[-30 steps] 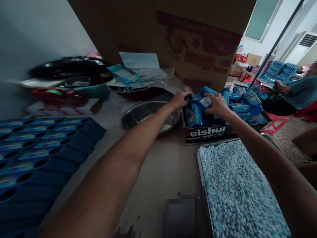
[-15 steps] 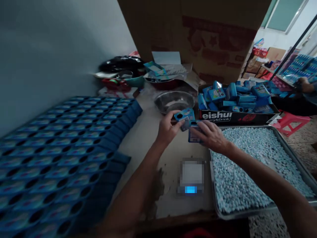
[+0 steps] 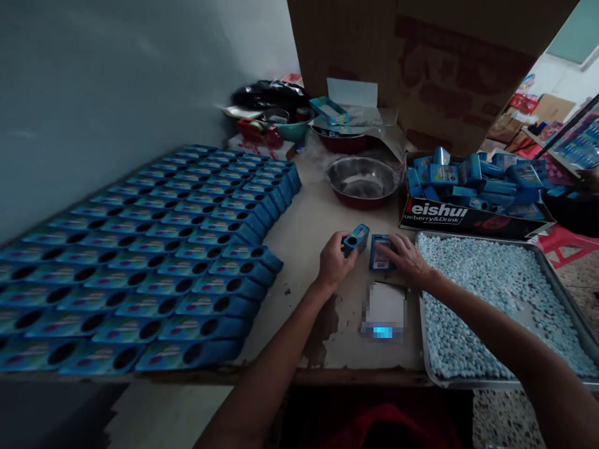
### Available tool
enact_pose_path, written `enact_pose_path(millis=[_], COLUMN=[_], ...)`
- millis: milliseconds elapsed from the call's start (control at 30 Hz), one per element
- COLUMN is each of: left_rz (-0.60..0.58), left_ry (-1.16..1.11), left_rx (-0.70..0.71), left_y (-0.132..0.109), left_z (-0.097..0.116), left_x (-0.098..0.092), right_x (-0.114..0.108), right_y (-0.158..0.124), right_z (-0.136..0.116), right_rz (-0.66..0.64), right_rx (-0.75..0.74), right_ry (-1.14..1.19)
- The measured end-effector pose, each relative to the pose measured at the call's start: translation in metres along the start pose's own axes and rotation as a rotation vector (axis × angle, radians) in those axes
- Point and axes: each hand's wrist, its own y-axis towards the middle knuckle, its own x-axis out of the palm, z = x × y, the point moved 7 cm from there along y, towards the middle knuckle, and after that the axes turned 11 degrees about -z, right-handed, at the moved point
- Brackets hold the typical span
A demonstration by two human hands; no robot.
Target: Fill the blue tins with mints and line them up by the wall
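Observation:
A small blue box (image 3: 358, 237) with a dark round hole in its top is gripped by my left hand (image 3: 336, 262), above the middle of the table. Just to its right, a second blue box (image 3: 381, 254) with a pale label is under the fingers of my right hand (image 3: 408, 259), held near the tabletop. The two boxes are apart. A small scale (image 3: 386, 305), blurred and with a lit blue display, lies below my hands. Many blue boxes with round holes (image 3: 154, 255) stand in rows at the left.
A metal tray (image 3: 425, 349) of pale blue pellets lies at the right. Behind it a carton (image 3: 430, 215) holds a heap of blue boxes. A steel bowl (image 3: 362, 181) sits at the back, before a large cardboard box (image 3: 440, 75). The table's front edge (image 3: 350, 376) shows.
The view has shifted, and the scene sits further right and up. My hands have moved apart and lower. The left box has been turned more upright.

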Motion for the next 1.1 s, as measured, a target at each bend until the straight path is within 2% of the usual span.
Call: enact_pose_path(millis=[100,233,367,467,667,767,833,900,967,1100], left_rz=[-0.102,-0.265,-0.452,-0.545,-0.469,-0.368,-0.305,-0.28,-0.288,-0.259], left_ry=[-0.05,-0.125,-0.222,-0.251,-0.267,-0.211,-0.164,-0.123,-0.084,0.036], left_rx=[-0.001,0.024,0.05,0.059,0.032,0.035,0.0,-0.056,-0.095,-0.114], left_y=[0.008,0.017,0.016,0.013,0.016,0.016,0.015,0.014,0.014,0.01], left_z=[-0.002,-0.002,-0.003,-0.002,-0.001,0.0,-0.003,-0.007,-0.008,0.0], left_x=[0.004,0.01,0.013,0.016,0.024,0.022,0.019,0.016,0.016,0.017], right_x=[0.0,-0.002,0.005,0.015,0.015,0.0,-0.013,-0.024,-0.031,-0.04], right_y=[-0.005,0.011,0.027,0.023,0.012,0.013,0.017,0.025,0.039,0.072], right_z=[0.0,-0.001,0.0,-0.006,-0.009,-0.009,-0.004,0.001,-0.001,-0.021], right_rz=[0.099,0.217,0.221,0.185,0.143,0.21,0.27,0.269,0.173,-0.113], right_rx=[-0.084,-0.305,-0.427,-0.456,-0.325,-0.278,-0.181,-0.065,-0.004,-0.023], right_ry=[-0.041,-0.176,-0.206,-0.187,0.042,0.226,0.298,0.314,0.282,0.09])
